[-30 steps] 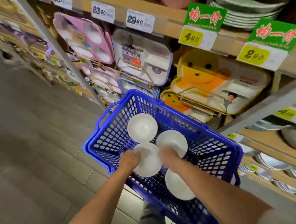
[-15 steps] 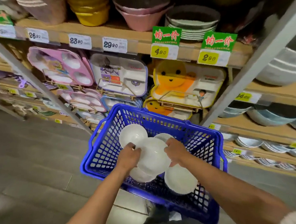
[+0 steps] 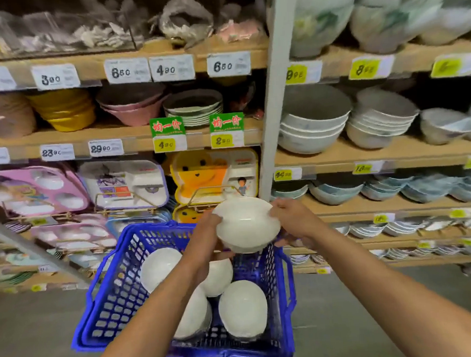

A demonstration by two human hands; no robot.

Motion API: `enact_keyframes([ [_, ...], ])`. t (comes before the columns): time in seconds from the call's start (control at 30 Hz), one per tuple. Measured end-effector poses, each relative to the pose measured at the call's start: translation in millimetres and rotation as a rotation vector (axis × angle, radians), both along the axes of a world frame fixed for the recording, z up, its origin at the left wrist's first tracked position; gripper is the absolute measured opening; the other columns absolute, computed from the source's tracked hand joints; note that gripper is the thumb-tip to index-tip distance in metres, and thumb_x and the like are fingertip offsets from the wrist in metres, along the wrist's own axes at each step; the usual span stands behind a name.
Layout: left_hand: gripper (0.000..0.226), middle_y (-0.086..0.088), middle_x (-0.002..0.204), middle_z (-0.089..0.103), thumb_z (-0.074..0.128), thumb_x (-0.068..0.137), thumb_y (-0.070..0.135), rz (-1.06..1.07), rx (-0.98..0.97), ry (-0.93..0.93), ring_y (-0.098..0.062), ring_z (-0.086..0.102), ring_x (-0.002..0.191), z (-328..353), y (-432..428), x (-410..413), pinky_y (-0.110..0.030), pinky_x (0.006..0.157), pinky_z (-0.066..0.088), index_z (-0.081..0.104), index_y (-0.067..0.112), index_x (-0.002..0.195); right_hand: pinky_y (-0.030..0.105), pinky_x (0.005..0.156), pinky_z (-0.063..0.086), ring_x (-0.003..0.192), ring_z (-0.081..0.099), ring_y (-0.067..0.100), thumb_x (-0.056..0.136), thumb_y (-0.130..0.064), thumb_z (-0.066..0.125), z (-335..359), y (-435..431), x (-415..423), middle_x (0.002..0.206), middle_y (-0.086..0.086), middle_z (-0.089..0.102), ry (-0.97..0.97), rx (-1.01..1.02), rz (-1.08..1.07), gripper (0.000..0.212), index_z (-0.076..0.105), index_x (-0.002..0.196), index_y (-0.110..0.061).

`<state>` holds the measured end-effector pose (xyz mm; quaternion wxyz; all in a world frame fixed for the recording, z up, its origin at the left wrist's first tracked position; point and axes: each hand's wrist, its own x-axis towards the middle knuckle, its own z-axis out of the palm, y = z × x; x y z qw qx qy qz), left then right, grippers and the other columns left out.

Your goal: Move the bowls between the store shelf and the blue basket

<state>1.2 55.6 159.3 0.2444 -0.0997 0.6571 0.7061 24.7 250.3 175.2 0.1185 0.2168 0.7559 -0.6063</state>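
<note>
I hold a small stack of white bowls (image 3: 247,227) upside down above the far rim of the blue basket (image 3: 117,298). My left hand (image 3: 208,233) grips its left side and my right hand (image 3: 293,219) grips its right side. Several more white bowls lie upside down inside the basket, among them one at the far left (image 3: 160,272) and one at the near right (image 3: 243,309). The store shelf (image 3: 365,153) with stacked bowls stands straight ahead and to the right.
A grey upright post (image 3: 272,98) splits the shelving. Left of it hang children's divided plates (image 3: 124,183) under price tags; pink and yellow bowls (image 3: 64,110) sit higher up. Blue patterned bowls (image 3: 337,194) fill the lower right shelf. Grey floor lies beneath the basket.
Both hands lifted the white bowl stack out of the basket and up toward the shelves. My view tilted upward and to the right, bringing higher shelves into sight.
</note>
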Motion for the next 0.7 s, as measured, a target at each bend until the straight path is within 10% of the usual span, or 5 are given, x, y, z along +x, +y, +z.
enact_keyframes([
  [0.3, 0.018, -0.006, 0.078, 0.069, 0.045, 0.093, 0.023, -0.150, 0.060, 0.051, -0.022, 0.068, 0.050, 75, 147, 47, -0.031, 0.042, 0.054, 0.057, 0.016, 0.104, 0.046, 0.060, 0.061, 0.079, 0.071, 0.043, 0.091, -0.038, 0.058, 59, 139, 97, 0.118, 0.010, 0.062, 0.006, -0.431, -0.190, 0.024, 0.057, 0.109, -0.022],
  [0.47, 0.018, -0.012, 0.103, 0.061, 0.044, 0.092, 0.020, -0.280, 0.100, 0.002, -0.034, 0.068, 0.062, 96, 235, 90, -0.039, 0.043, 0.055, 0.054, 0.014, 0.105, 0.046, 0.057, 0.060, 0.073, 0.072, 0.039, 0.094, -0.047, 0.049, 76, 217, 162, 0.088, 0.013, 0.074, 0.055, -0.542, -0.225, 0.036, 0.052, 0.118, -0.021],
  [0.7, 0.031, -0.015, 0.116, 0.063, 0.043, 0.091, 0.025, -0.512, 0.117, -0.076, -0.035, 0.072, 0.071, 108, 343, 125, -0.043, 0.049, 0.057, 0.057, 0.016, 0.116, 0.044, 0.060, 0.061, 0.067, 0.072, 0.036, 0.094, -0.056, 0.044, 91, 303, 232, 0.098, 0.018, 0.073, 0.136, -0.559, -0.363, 0.047, 0.051, 0.119, -0.018],
])
